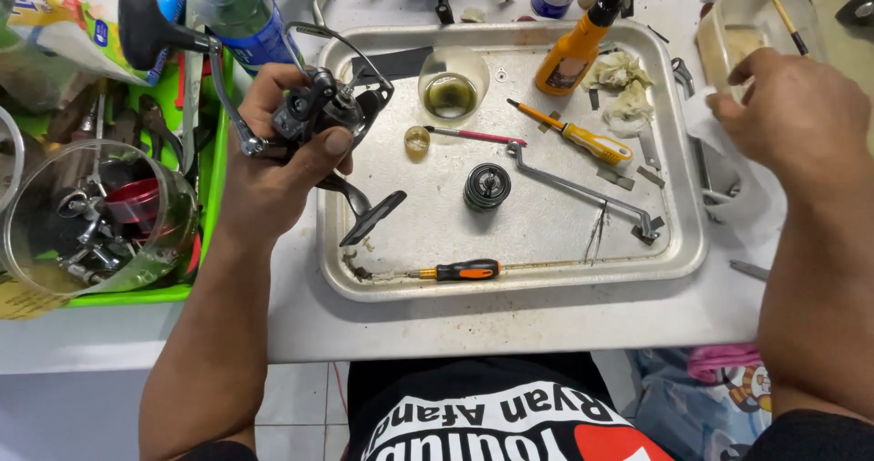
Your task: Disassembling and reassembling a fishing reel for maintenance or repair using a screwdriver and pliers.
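My left hand (pixel 273 165) is closed around a dark fishing reel (pixel 323 106). The thumb lies across the reel body, and the reel foot points down toward the tray, at about 5 o'clock from my hand. The crank handle with its black knob (pixel 141 24) goes up to about 10 o'clock. The reel is held over the left edge of the metal tray (pixel 510 270).

My right hand (pixel 787 115) is at the right side of the tray, at 3 o'clock from the centre. The fingers are bent and they touch a white tissue (pixel 737 183) just below a clear plastic box (pixel 742 33). I cannot tell if they really grip the tissue.

In the middle of the tray stands a black spool (pixel 487 186). At 12 o'clock from it is a small glass cup with greenish liquid (pixel 451 92). At 2 o'clock lies a yellow-handled screwdriver (pixel 574 135), and beyond it stands an orange bottle with a black nozzle (pixel 578 47). At 6 o'clock, along the near rim, lies a black and orange screwdriver (pixel 455 271). A metal arm (pixel 578 188) lies at 3 o'clock, close to the spool.

Left of my left hand, at 9 o'clock, a clear cup with small parts (pixel 91 215) sits in a green tray (pixel 214 179).
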